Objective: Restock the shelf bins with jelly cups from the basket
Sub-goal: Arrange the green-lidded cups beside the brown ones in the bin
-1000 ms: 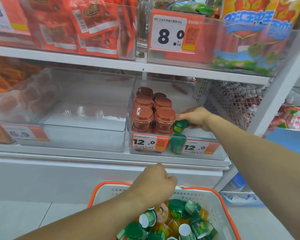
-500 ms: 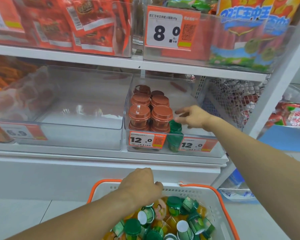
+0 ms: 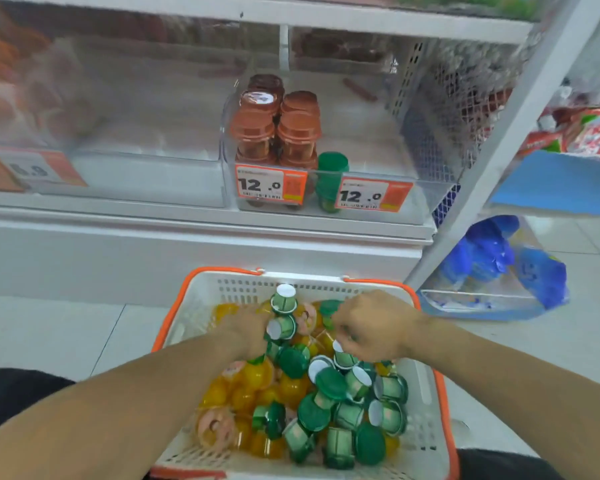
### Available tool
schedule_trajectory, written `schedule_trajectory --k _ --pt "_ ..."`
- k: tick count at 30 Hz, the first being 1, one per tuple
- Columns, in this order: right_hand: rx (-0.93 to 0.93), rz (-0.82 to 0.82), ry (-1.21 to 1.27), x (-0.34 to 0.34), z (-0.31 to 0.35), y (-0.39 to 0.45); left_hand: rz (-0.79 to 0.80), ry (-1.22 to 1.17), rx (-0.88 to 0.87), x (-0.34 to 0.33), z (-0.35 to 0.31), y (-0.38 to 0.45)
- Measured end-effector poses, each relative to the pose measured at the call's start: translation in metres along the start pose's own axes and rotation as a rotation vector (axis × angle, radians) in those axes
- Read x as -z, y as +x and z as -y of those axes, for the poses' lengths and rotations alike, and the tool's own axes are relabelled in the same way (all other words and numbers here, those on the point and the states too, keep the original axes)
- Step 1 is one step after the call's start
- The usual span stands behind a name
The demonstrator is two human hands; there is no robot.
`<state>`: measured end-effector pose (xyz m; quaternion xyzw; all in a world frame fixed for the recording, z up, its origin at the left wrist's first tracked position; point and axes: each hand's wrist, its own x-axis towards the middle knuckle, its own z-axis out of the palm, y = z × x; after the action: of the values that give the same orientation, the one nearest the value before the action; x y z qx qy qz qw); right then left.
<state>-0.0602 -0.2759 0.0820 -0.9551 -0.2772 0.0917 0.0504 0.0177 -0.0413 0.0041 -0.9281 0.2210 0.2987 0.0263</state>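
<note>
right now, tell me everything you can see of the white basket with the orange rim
The basket looks like white plastic with slotted, perforated walls and an orange rim and handles. It sits on the pale tiled floor below the shelf, upright, and is well filled with green-lidded jelly cups and yellow-orange jelly cups lying jumbled at all angles. Both hands reach into it: the left hand and the right hand are among the cups.

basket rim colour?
Orange rim on a white basket, clearest in the head view.
</note>
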Motion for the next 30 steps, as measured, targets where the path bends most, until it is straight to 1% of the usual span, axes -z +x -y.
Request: schedule_trajectory --k 1,2,3,5,7,9,11,13,15,17,19,21,23,25,27,30 --pt "-0.058 0.161 -0.018 -0.015 -0.003 -0.006 -0.014 -0.008 0.041 -0.014 0.003 0.004" --pt "-0.108 0.278 -0.019 -0.026 -0.006 -0.012 -0.012 -0.033 0.079 -0.026 0.006 0.008" --pt "-0.145 0.353 -0.005 -0.033 -0.008 -0.015 0.010 -0.049 0.099 -0.037 0.008 0.010" --pt "-0.185 0.415 0.030 -0.042 -0.009 -0.017 0.017 -0.001 0.086 -0.055 0.013 0.013" --pt "-0.208 0.431 0.052 -0.047 -0.006 -0.011 -0.062 0.061 0.055 -0.057 0.017 0.013" --pt "-0.206 0.424 0.074 -0.050 0.000 -0.001 -0.134 0.002 0.018 -0.052 0.020 0.014" --pt "-0.194 0.433 0.099 -0.056 0.011 0.009 -0.153 -0.198 -0.006 -0.044 0.022 0.014" --pt "-0.212 0.512 0.126 -0.067 0.022 0.015 -0.077 -0.497 -0.016 -0.032 0.026 0.010" --pt "-0.229 0.617 0.129 -0.078 0.033 0.017 0.098 -0.854 -0.026 -0.017 0.031 0.002" --pt "-0.199 0.664 0.108 -0.084 0.041 0.019 0.331 -1.200 0.004 -0.006 0.036 -0.009" --pt "-0.174 0.674 0.122 -0.085 0.040 0.025 0.496 -1.431 -0.003 -0.001 0.039 -0.020" --pt "-0.190 0.662 0.209 -0.079 0.035 0.035 0.581 -1.555 -0.058 0.003 0.043 -0.027" --pt "-0.257 0.596 0.367 -0.059 0.026 0.047 0.646 -1.649 -0.144 0.009 0.047 -0.034" --pt "-0.323 0.492 0.516 -0.020 0.014 0.058 0.680 -1.718 -0.252 0.018 0.048 -0.039" --pt "-0.357 0.417 0.608 0.034 -0.001 0.061 0.697 -1.774 -0.347 0.030 0.045 -0.041" --pt "-0.333 0.269 0.729 0.106 -0.019 0.053 0.714 -1.852 -0.447 0.062 0.025 -0.045"
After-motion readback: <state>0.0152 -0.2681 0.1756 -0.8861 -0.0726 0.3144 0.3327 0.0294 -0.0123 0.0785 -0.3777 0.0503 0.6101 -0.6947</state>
